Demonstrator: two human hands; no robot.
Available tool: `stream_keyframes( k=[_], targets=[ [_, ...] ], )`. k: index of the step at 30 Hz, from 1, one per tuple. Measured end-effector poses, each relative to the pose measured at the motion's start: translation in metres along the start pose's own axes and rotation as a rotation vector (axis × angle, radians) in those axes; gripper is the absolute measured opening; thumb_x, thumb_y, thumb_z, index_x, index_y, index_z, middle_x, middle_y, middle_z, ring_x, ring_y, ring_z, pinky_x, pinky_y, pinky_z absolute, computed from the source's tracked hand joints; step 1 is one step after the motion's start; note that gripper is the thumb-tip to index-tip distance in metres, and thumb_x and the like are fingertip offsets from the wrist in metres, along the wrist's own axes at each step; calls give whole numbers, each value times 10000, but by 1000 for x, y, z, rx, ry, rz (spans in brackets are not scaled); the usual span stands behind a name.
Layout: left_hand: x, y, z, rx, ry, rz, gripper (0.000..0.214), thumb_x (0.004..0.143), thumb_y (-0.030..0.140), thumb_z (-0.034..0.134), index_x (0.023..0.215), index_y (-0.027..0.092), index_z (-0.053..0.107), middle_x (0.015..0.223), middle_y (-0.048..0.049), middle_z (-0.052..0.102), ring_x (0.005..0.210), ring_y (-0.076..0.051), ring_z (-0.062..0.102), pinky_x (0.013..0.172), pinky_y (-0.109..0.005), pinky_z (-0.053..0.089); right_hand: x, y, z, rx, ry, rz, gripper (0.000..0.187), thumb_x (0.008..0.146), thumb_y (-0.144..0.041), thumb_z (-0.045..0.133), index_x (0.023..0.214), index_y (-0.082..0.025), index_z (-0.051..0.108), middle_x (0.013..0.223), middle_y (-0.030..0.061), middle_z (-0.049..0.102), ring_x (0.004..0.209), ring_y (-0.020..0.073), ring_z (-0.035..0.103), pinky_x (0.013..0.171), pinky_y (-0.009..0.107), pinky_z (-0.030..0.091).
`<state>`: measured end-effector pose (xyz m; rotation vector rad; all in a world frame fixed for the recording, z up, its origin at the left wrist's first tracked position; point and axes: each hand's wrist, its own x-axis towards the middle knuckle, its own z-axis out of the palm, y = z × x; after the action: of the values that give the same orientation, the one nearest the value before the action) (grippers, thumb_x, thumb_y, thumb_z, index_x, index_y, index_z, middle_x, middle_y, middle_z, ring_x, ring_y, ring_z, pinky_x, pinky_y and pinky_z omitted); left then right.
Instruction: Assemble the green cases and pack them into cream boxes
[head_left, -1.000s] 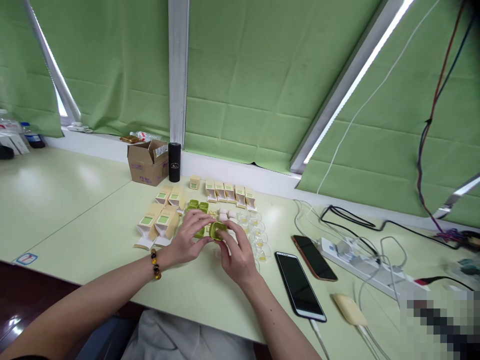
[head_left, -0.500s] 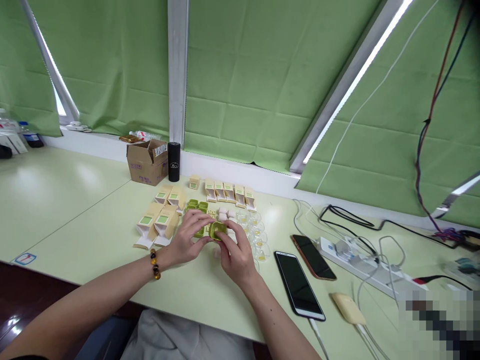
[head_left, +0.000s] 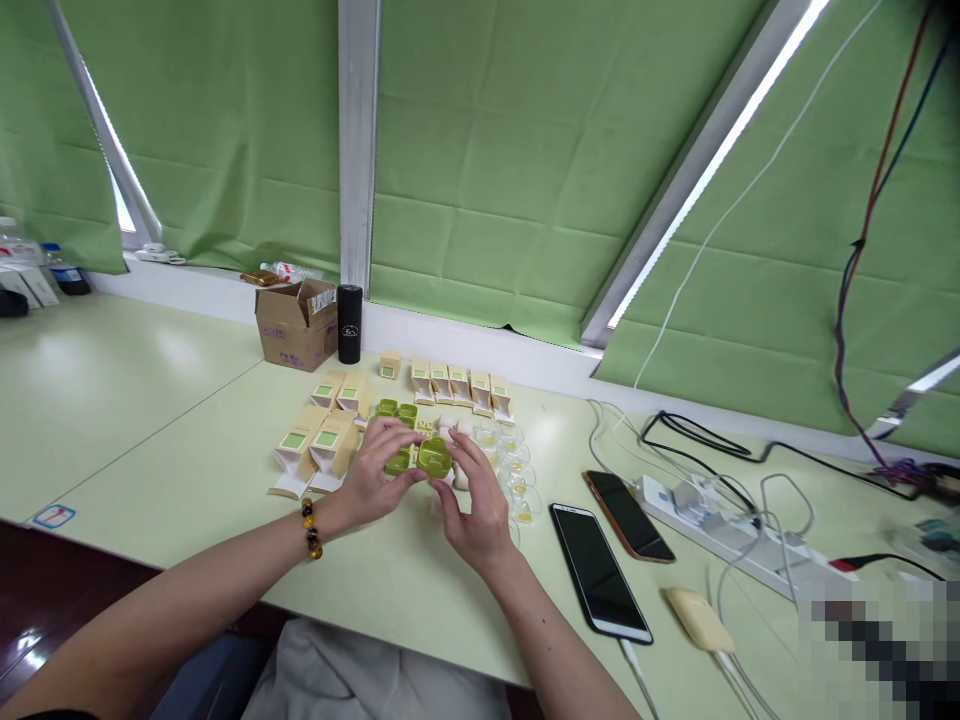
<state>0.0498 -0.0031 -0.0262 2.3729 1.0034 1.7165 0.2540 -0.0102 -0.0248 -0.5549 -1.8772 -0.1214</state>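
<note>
Both hands meet over the middle of the pale green table (head_left: 150, 400). A small green case (head_left: 434, 457) is pinched between my left hand (head_left: 379, 475) and my right hand (head_left: 472, 500), fingers curled on its sides. Another green case (head_left: 397, 463) lies just under my left fingers, and two more (head_left: 395, 408) sit behind. Cream cartons with green labels (head_left: 319, 445) lie to the left, and a row of small cartons (head_left: 459, 385) stands farther back. Clear plastic pieces (head_left: 517, 475) are lined up to the right of my hands. A beaded bracelet circles my left wrist.
A brown cardboard box (head_left: 296, 325) and a black cylinder (head_left: 349, 322) stand by the window sill. Two phones (head_left: 600, 570) (head_left: 628, 515) lie to the right, with a power strip (head_left: 720, 530), tangled cables and a yellowish mouse (head_left: 699, 618).
The green case has been turned between my fingers, and my right fingers have loosened a little. My arms stay where they were.
</note>
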Motion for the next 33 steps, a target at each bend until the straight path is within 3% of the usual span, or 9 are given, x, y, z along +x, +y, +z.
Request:
stream_keyframes(
  k=[5, 9, 14, 18, 22, 25, 30, 33],
  targets=[
    [3, 0, -1, -2, 26, -111, 446, 1023, 592, 540, 969, 186, 718, 947, -116, 650, 1076, -287, 577, 893, -432, 535, -5, 1, 4, 30, -90, -3, 670, 1000, -119, 585, 1620, -240, 363, 1464, 170, 629, 1392, 321, 605, 1086, 557, 603],
    [4, 2, -2, 19, -43, -149, 564, 1070, 570, 436, 702, 198, 649, 787, -74, 586, 931, -250, 576, 811, -391, 496, -8, 2, 7, 43, -130, 30, 643, 1010, -108, 553, 1612, -257, 383, 1370, 156, 673, 1283, 296, 664, 1021, 504, 635],
    [3, 2, -1, 10, -106, -165, 648, 1104, 535, 334, 632, 196, 621, 762, -64, 587, 878, -230, 585, 830, -396, 467, -5, -3, 6, 148, -139, 167, 525, 984, -131, 586, 1495, -231, 517, 1270, 154, 667, 1136, 270, 683, 884, 423, 651],
    [4, 5, -4, -13, -103, -182, 543, 1115, 432, 335, 730, 201, 639, 804, -74, 610, 955, -255, 579, 862, -422, 484, 1, -6, 3, 238, -110, 313, 444, 928, -187, 657, 1366, -226, 602, 1288, 139, 672, 1183, 287, 666, 954, 447, 615],
    [6, 10, -8, 8, -35, -125, 218, 1048, 315, 514, 1164, 203, 660, 1096, -121, 670, 1218, -309, 500, 1037, -493, 473, 4, -4, 1, 360, -94, 482, 424, 904, -196, 684, 1324, -236, 637, 1261, 105, 716, 1117, 258, 698, 969, 423, 597],
    [5, 13, -8, 50, -78, -14, 483, 971, 215, 610, 1446, 221, 524, 1372, -143, 610, 1328, -335, 436, 1136, -564, 410, 5, -3, 0, 397, -71, 493, 415, 919, -229, 679, 1332, -239, 652, 1274, 106, 702, 1098, 251, 685, 936, 407, 591],
    [1, 13, -3, 46, -211, 76, 543, 954, 77, 589, 1457, 280, 557, 1436, -118, 589, 1397, -320, 425, 1187, -579, 393, 4, -5, -1, 382, -99, 514, 461, 943, -304, 694, 1398, -268, 628, 1259, 95, 696, 1042, 241, 664, 930, 415, 569],
    [1, 7, 0, -67, -166, -47, 450, 980, 156, 641, 1412, 273, 598, 1378, -115, 629, 1415, -308, 444, 1207, -557, 401, 4, -5, -2, 386, -65, 548, 473, 958, -332, 687, 1416, -264, 593, 1224, 91, 705, 1056, 247, 671, 938, 421, 558]
  ],
)
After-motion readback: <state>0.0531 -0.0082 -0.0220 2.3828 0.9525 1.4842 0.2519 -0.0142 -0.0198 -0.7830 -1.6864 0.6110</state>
